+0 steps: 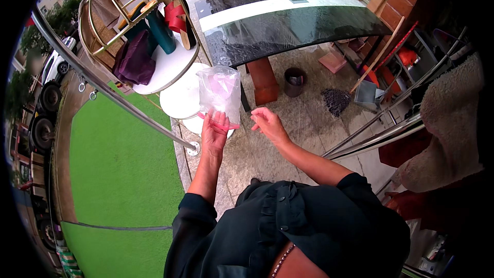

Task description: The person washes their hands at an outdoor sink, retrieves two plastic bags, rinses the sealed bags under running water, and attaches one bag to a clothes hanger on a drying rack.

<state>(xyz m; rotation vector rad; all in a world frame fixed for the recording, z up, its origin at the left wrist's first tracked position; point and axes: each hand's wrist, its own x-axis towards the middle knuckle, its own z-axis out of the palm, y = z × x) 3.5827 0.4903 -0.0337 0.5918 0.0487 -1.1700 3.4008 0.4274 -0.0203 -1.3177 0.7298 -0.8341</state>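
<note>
My left hand (215,133) holds a clear plastic bag (219,85) with a pink strip along its near edge. Its palm is turned up, and the fingers show at the strip. Something pale pink shows through the plastic, too faint to name. A short way right of the bag is my right hand (268,123), its fingers bent and apart, with nothing seen in it. Beyond the bag stand round white shelves (179,102) in tiers. The top one carries a teal boot (160,31), a dark purple boot (135,60) and a red-strapped sandal (177,17).
A glass-topped table (281,27) with a white stripe spans the far side. Beneath it are a brown bin (295,81) and a brown panel (264,81). A mop (336,102) and a dustpan (366,94) stand right. Metal rails (135,112) flank both sides; green turf (123,162) lies left.
</note>
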